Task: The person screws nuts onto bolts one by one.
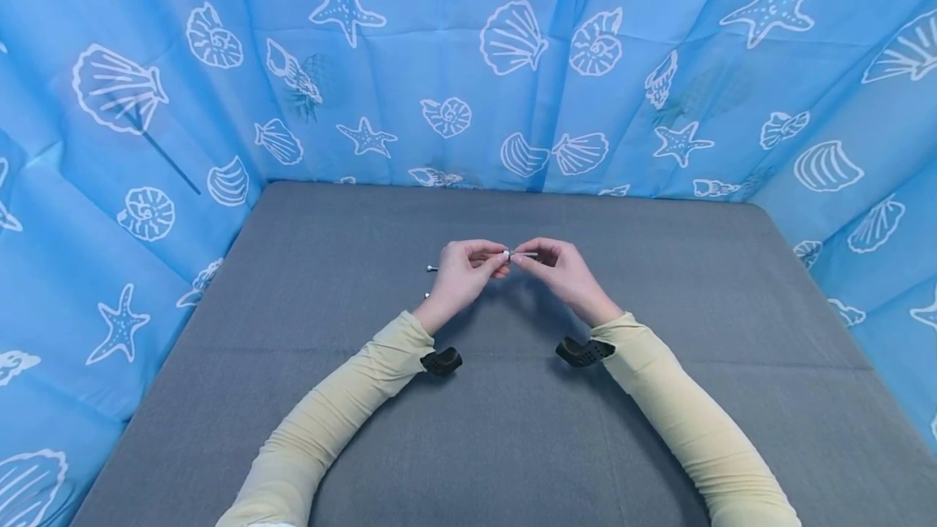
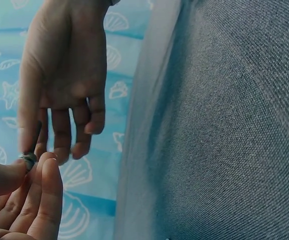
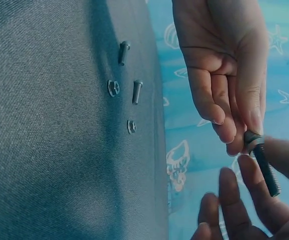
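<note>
A metal bolt (image 3: 267, 172) is held between both hands above the table, its threaded shank pointing toward the right hand's side. My left hand (image 1: 464, 271) pinches the bolt's head between thumb and fingertips. My right hand (image 1: 560, 271) has its thumb and index finger at a ring-like nut (image 3: 255, 141) on the shank, close up against the head. The right hand's other fingers are spread loosely in the right wrist view. Fingertips partly cover the nut and the head.
Two more bolts (image 3: 124, 53) and two loose flanged nuts (image 3: 113, 88) lie on the grey cloth-covered table (image 1: 498, 429), to the left of the hands. Blue curtains (image 1: 439, 63) with a shell pattern hang behind the table and along its sides.
</note>
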{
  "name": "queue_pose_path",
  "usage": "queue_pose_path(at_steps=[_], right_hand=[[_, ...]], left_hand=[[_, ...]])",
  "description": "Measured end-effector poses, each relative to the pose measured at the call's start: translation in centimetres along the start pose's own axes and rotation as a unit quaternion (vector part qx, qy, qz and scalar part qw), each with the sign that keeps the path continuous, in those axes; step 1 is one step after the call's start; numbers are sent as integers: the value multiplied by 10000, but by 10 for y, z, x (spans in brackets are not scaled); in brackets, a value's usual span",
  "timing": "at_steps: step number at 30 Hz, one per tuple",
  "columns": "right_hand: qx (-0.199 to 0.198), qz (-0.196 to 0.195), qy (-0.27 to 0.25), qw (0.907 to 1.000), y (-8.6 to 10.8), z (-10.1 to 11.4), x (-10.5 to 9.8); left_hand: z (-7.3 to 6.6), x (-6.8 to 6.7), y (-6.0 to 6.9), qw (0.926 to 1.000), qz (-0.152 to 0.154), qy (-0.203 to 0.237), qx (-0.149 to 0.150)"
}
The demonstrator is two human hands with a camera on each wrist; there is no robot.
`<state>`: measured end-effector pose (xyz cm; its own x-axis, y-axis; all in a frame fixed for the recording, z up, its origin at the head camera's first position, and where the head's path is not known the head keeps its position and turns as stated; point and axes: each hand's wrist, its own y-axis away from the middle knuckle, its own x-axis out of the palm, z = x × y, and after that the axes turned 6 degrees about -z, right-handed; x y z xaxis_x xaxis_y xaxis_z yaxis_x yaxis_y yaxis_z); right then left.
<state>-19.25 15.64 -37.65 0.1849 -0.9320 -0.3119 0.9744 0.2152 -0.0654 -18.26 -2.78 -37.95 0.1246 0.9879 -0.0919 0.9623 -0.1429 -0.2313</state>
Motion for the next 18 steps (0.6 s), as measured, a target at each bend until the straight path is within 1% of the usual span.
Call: queue_pose_path(at_steps=[3, 7, 10, 13, 16, 18], right_hand=[[29, -27, 72, 10000, 3, 6, 1], [-103, -32, 145, 9998, 4, 9, 2], [-34, -52, 227, 9997, 5, 10, 2], [19, -48, 160, 9999, 5, 10, 2], [-94, -24, 81, 9999, 4, 9, 2], [-127, -32, 119, 9998, 3, 7, 2]], left_hand=[[0, 0, 0, 10000, -17, 11, -10], [-1, 0, 0, 10000, 16, 58, -1], [-2, -1, 0, 10000, 46, 81, 0], [-2, -1, 0, 10000, 36, 44, 29], [-1, -1, 0, 10000, 25, 11, 59], [-1, -1, 0, 10000, 7, -5, 76]])
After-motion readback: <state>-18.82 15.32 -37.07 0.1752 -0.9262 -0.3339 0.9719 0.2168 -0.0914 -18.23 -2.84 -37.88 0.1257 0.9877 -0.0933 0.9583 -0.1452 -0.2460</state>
